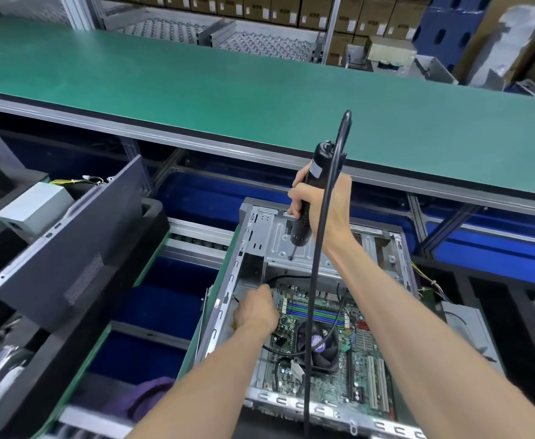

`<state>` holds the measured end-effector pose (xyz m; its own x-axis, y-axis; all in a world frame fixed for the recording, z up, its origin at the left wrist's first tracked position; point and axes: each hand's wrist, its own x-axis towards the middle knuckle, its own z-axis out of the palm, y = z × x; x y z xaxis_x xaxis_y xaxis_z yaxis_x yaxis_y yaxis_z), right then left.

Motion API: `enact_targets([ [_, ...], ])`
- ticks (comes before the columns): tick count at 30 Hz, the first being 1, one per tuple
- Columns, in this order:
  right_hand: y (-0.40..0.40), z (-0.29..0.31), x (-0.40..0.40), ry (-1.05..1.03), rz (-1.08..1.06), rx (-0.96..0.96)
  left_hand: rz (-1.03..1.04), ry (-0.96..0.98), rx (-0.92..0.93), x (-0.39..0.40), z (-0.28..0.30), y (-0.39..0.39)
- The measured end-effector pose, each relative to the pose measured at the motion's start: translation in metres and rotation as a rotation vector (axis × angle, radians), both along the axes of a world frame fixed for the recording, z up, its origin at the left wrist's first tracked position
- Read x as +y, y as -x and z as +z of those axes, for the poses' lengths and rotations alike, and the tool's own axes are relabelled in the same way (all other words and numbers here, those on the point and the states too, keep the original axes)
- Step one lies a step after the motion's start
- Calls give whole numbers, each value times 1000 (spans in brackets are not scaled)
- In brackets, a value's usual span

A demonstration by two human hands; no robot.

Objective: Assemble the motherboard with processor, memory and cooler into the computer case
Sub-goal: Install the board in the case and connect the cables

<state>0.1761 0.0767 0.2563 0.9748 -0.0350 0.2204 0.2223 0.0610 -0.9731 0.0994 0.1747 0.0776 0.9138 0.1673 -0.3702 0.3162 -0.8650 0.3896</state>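
Note:
An open metal computer case [225, 312] lies flat in front of me. A green motherboard [358, 362] sits inside it, with blue and green memory slots [310, 312] and a black cooler fan [318, 345] on top. My right hand [317, 204] grips a black electric screwdriver [310, 191] upright, its bit over the case's metal drive bay [291, 245]. The tool's black cable [315, 280] hangs down across the board. My left hand [255, 310] is down at the board's far left corner, fingers curled; what they touch is hidden.
A long green bench top [228, 87] runs across behind the case. A dark case side panel [69, 248] leans at the left beside a grey power supply [35, 207]. Blue trays lie under the frame. Loose wires [424, 280] hang at the case's right side.

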Motion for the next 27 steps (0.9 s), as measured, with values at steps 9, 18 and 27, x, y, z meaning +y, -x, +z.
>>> enact_targets([
  [9, 0, -18, 4, 16, 29, -27, 31, 158, -45, -3, -3, -3],
  [18, 2, -29, 4, 22, 38, -10, 203, 192, -42, -4, -11, -12],
  [27, 4, -37, 3, -3, 33, -15, 205, 378, -58, -2, -22, -20],
])
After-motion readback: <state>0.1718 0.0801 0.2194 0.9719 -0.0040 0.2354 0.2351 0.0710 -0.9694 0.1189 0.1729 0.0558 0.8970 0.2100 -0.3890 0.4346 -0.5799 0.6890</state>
